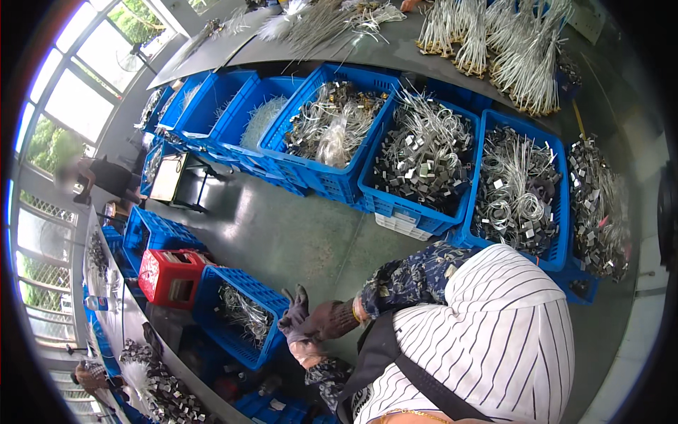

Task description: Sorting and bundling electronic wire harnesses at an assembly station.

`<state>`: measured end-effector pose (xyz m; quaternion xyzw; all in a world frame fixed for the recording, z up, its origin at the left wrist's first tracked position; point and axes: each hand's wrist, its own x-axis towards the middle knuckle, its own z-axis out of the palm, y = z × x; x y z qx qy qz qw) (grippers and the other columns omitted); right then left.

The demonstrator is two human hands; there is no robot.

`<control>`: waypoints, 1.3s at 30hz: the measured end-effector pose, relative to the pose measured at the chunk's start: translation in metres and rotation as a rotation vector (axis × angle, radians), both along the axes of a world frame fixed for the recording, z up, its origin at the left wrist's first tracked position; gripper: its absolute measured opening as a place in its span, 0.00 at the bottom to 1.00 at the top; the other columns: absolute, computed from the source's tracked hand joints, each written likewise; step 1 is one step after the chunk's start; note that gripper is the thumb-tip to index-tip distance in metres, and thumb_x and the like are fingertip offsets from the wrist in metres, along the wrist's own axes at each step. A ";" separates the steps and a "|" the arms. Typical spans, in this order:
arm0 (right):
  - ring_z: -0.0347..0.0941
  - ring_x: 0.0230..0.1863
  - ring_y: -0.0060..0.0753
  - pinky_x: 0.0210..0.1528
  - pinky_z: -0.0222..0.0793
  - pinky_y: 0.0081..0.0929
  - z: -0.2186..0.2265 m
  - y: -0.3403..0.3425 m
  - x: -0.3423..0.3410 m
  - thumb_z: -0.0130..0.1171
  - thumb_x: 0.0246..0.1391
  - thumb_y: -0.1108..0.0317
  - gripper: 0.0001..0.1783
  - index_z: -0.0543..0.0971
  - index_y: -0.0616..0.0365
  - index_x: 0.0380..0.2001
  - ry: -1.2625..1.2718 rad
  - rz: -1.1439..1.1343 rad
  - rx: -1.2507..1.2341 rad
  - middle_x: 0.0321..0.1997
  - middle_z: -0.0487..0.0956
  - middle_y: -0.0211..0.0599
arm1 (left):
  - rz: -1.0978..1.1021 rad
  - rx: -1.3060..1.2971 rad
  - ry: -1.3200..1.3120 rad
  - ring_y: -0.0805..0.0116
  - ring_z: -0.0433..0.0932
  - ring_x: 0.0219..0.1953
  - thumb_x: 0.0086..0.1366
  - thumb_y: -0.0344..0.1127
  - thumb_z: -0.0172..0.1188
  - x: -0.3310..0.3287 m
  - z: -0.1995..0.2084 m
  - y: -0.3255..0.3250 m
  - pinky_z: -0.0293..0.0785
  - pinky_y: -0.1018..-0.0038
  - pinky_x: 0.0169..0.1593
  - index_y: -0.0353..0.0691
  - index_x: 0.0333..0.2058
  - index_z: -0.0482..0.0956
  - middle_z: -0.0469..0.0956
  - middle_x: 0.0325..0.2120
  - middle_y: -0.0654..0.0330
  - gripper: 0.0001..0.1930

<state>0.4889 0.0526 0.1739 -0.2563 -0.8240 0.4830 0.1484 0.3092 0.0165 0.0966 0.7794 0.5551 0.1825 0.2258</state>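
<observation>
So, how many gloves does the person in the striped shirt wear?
2: a grey glove on the left hand and a brown glove on the right hand, which touches the grey one. The hands overlap, so parts may be hidden.

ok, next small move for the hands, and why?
I'd probably draw the grey glove further over the wrist of the left hand: bare skin shows below it, the right hand is against it, and the blue crate nearby holds loose strands.
</observation>
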 end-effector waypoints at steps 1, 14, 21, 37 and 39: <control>0.74 0.44 0.54 0.45 0.67 0.43 -0.001 0.002 -0.001 0.54 0.53 0.55 0.19 0.74 0.55 0.44 0.108 -0.009 -0.063 0.41 0.77 0.52 | 0.050 -0.035 -0.018 0.63 0.62 0.61 0.69 0.43 0.38 -0.002 0.000 -0.007 0.49 0.65 0.63 0.43 0.60 0.63 0.64 0.61 0.54 0.24; 0.75 0.41 0.46 0.44 0.66 0.39 -0.020 -0.014 -0.039 0.59 0.50 0.54 0.20 0.75 0.55 0.42 0.151 0.124 -0.093 0.35 0.78 0.45 | 0.984 -0.436 -1.354 0.61 0.62 0.62 0.68 0.41 0.46 0.001 -0.062 -0.012 0.59 0.65 0.61 0.41 0.62 0.57 0.63 0.61 0.53 0.26; 0.75 0.33 0.55 0.35 0.67 0.45 -0.003 -0.002 -0.008 0.60 0.48 0.52 0.18 0.73 0.56 0.32 0.176 0.175 -0.026 0.28 0.75 0.53 | 1.127 -0.187 -1.199 0.62 0.68 0.59 0.63 0.33 0.58 0.041 -0.043 0.011 0.66 0.69 0.60 0.36 0.62 0.54 0.66 0.59 0.52 0.32; 0.76 0.36 0.50 0.37 0.68 0.41 -0.007 -0.012 -0.001 0.61 0.49 0.61 0.11 0.77 0.54 0.33 0.083 0.397 -0.206 0.32 0.78 0.44 | 0.844 -0.151 -1.907 0.53 0.60 0.59 0.59 0.69 0.49 0.061 -0.016 -0.006 0.54 0.54 0.62 0.64 0.62 0.58 0.63 0.56 0.53 0.35; 0.74 0.33 0.46 0.36 0.67 0.39 -0.015 -0.013 -0.003 0.61 0.50 0.62 0.12 0.76 0.58 0.34 0.102 0.505 -0.296 0.30 0.76 0.46 | 0.917 -0.077 -1.627 0.54 0.63 0.56 0.62 0.62 0.53 0.058 -0.019 -0.014 0.58 0.56 0.60 0.57 0.62 0.58 0.63 0.55 0.54 0.34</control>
